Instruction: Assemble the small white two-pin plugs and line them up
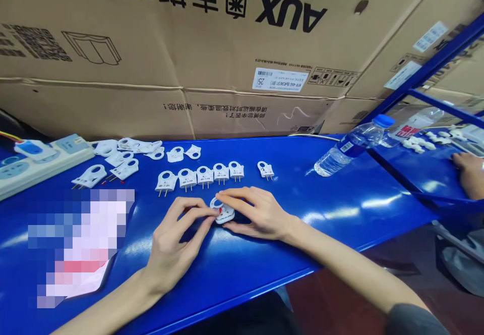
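Note:
Near the table's front edge, a white plug with a ring-shaped handle (227, 215) lies between my two hands. My right hand (262, 215) is closed on it, fingers over the ring side and thumb along its lower edge. A small red piece (220, 210) shows on the plug's face. The fingertips of my left hand (179, 241) pinch together at that red piece, partly hiding it. Just beyond stand similar white two-pin plugs (204, 175) in a row, pins toward me. One more plug (265, 169) sits apart to the right.
Loose white plug parts (128, 148) are piled at the back left, beside a power strip (45, 161). A blurred-out phone (91, 244) lies left. A water bottle (342, 148) leans at the right near a blue metal frame (406, 181). Cardboard boxes (223, 47) wall the back. Another person's hand (471, 173) is far right.

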Motion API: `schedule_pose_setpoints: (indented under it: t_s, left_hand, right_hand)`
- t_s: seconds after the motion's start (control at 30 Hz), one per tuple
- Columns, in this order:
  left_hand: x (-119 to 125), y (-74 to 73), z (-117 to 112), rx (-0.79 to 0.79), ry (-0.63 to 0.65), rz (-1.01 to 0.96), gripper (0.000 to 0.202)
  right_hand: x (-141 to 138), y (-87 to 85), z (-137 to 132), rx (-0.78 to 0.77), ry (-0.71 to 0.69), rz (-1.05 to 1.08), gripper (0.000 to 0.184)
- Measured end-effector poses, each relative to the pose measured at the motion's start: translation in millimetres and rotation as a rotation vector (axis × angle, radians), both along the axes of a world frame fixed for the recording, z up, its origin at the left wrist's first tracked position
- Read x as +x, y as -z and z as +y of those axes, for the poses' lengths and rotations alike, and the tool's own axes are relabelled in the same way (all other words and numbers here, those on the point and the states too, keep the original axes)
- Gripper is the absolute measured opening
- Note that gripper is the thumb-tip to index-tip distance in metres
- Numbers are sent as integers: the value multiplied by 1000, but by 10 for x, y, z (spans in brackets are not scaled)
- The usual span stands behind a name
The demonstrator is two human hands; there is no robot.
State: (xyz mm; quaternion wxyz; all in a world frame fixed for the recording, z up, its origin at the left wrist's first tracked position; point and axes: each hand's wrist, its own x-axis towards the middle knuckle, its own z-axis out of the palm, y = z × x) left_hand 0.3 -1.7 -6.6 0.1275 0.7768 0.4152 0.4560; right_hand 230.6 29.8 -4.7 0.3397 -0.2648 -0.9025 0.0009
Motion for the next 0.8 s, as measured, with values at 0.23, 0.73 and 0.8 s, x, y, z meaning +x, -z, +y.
schedule_pose_setpoints:
  t_s: [0.23, 0.73, 0.8]
  left_hand:
    - [14, -25, -19, -53, -15, -2, 3]
    - [-9, -23, 5, -306, 39, -80, 19]
    - [-11, -23, 9, -315, 33, -85, 19]
  right_hand:
    - [-9, -21, -18, 18, 7, -47, 46]
    - [-34, -27, -38, 120, 5, -34, 41]
    - [-32, -22, -34, 124, -3, -35, 42]
